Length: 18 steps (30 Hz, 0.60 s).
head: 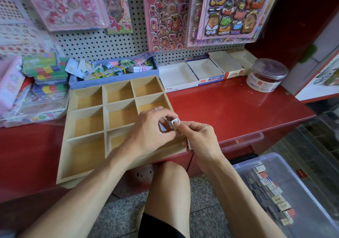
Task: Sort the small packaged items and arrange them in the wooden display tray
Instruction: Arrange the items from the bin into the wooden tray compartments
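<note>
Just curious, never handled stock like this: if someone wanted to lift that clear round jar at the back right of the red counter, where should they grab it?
Probably around the side wall of the clear round jar, just below its lid, coming from the front. It stands upright, and that side is free, while white boxes crowd its left.

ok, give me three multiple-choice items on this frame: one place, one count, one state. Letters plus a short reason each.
1. Where is the clear plastic bin of small boxes?
A. On the red counter
B. On the floor, lower right
C. Inside the wooden tray

2. How many columns of compartments does the wooden tray have?
A. Three
B. Five
C. One

3. What are the hands doing?
A. Resting flat on the counter
B. Hanging idle
C. Both pinching small packaged items

Key: 1 B, it sits below the red counter. 2 A, two dividers run front to back. 3 C, left hand and right hand meet on the small boxes.
</note>
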Motion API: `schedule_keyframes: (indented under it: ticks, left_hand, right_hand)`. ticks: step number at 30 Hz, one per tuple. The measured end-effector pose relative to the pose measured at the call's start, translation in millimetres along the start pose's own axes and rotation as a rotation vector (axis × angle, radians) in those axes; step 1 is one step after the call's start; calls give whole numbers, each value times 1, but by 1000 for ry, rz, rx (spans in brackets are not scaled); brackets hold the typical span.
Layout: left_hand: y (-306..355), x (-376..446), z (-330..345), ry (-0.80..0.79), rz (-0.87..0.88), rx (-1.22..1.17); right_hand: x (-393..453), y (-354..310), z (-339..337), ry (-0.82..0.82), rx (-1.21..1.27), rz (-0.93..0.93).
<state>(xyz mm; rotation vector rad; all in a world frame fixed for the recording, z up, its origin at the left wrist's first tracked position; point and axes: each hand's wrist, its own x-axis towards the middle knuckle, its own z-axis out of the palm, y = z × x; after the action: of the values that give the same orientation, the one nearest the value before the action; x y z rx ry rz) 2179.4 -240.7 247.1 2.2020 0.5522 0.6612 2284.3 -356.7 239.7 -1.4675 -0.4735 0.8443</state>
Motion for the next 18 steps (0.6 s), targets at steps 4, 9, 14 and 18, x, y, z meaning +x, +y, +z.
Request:
schedule_keyframes:
  ticks: [4,9,14,18]
  left_hand:
    - [0,1,-4,10,4,-21]
    - [2,0,-10,-49,-22,-57]
    - [5,1,-13,-52,12,10]
    - [10,2,-16,-46,-14,-41]
  right_hand:
    - [2,-3,-1,-23,-17,12]
    - [3,-4,-2,-143,-29,53]
    - [5,-7,-1,-168,-20,35]
    - [7,-11,-1,-209,-17,27]
